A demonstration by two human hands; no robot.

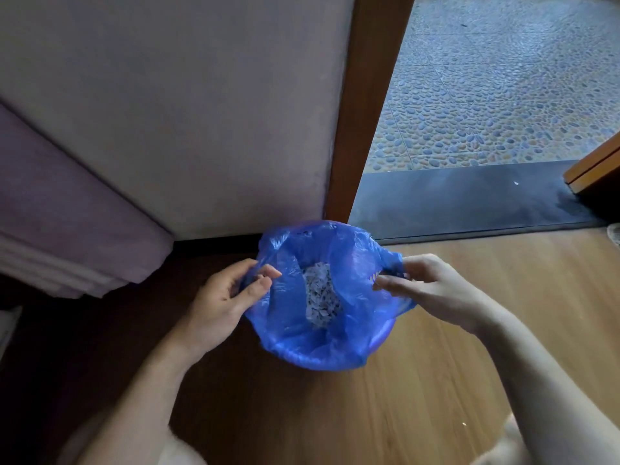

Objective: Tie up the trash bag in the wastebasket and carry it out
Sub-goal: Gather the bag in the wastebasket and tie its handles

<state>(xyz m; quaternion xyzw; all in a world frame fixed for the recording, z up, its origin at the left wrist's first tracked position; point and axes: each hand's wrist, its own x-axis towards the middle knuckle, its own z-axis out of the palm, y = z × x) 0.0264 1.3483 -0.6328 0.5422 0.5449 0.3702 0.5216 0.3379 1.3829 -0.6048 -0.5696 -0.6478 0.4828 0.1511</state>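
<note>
A blue plastic trash bag (355,333) lines a wastebasket that stands on the wooden floor by the wall corner; the bag covers the basket fully. Its mouth is wide open, and pale shredded scraps (320,295) lie at the bottom. My left hand (224,297) pinches the bag's left edge between thumb and fingers. My right hand (432,286) grips the right edge, where the plastic bunches up at the fingertips.
A plain wall (188,112) rises behind the bag, with a purple-covered bed or sofa (67,213) at the left. A wooden door frame (365,105) stands just behind it. To the right an open doorway with a dark threshold (469,199) leads onto pebble-patterned paving (503,95).
</note>
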